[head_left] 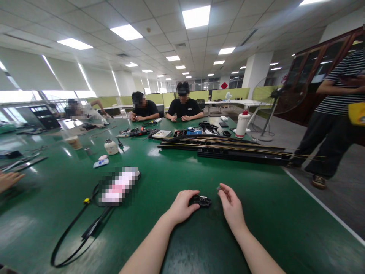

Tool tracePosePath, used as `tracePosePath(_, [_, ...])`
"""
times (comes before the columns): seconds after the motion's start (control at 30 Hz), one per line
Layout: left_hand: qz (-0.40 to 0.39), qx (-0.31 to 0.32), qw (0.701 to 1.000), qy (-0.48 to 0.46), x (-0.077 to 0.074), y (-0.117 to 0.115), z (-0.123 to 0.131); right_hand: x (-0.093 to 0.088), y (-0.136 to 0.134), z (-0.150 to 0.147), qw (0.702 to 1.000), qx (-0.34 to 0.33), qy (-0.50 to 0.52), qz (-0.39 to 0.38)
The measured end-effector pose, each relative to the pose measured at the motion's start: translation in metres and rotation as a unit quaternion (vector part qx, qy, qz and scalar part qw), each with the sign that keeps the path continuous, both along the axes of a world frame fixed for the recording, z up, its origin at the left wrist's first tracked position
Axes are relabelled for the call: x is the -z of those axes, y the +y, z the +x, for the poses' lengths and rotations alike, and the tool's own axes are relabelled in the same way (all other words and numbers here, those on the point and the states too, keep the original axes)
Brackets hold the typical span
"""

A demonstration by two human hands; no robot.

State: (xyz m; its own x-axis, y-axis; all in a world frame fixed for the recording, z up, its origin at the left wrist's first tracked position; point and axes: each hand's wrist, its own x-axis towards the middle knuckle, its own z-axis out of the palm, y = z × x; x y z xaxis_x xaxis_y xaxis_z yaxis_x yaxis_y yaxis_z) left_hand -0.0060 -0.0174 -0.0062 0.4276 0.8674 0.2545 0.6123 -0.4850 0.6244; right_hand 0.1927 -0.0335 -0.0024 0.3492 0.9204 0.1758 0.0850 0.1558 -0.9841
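Between the thumb and fingers of my left hand (184, 205) is a small black part (202, 201) with some light metallic detail along its top, close to the green table surface. To its right, and apart from it, my right hand (231, 205) pinches a tiny greyish piece (219, 188) between thumb and fingertips. That piece is too small to identify. Left of my hands lies a phone-like device (121, 186) with a blurred screen, beside a looped black strap (64, 232).
Long black rails (242, 154) cross the green table (171, 175) ahead, with tools and parts behind. A white bottle (242, 125) stands at the back right, a small jar (111, 147) at left. Another person's hand (10, 181) enters from the left; people sit opposite.
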Motion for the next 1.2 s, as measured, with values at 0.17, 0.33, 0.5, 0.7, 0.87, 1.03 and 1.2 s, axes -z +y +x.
tracePosePath(0.17, [-0.005,0.001,1.000,-0.001,-0.0016,-0.0008,0.0000,-0.0035,-0.0018,-0.0001,1.000,-0.002,-0.007,-0.005])
tracePosePath(0.33, [-0.006,-0.002,1.000,-0.001,-0.0016,-0.0009,0.0003,-0.0053,-0.0024,-0.0005,1.000,0.008,-0.010,0.001])
tracePosePath(0.5, [-0.002,0.000,1.000,-0.007,0.0009,0.0000,0.0003,-0.0012,0.0006,-0.0003,1.000,0.007,-0.013,0.010])
tracePosePath(0.7, [-0.002,-0.001,1.000,-0.001,-0.0009,0.0001,0.0009,0.0011,0.0027,-0.0017,1.000,0.003,-0.006,0.022])
tracePosePath(0.87, [-0.005,0.001,1.000,0.001,-0.0025,-0.0004,0.0014,0.0001,0.0018,-0.0032,1.000,-0.019,-0.009,0.016])
tracePosePath(1.03, [-0.002,-0.001,1.000,-0.006,-0.0007,0.0001,0.0005,0.0023,0.0010,-0.0047,0.996,-0.077,-0.035,0.009])
tracePosePath(1.2, [-0.001,0.002,1.000,-0.008,0.0008,0.0010,-0.0001,0.0000,-0.0036,-0.0075,0.988,-0.106,-0.113,0.014])
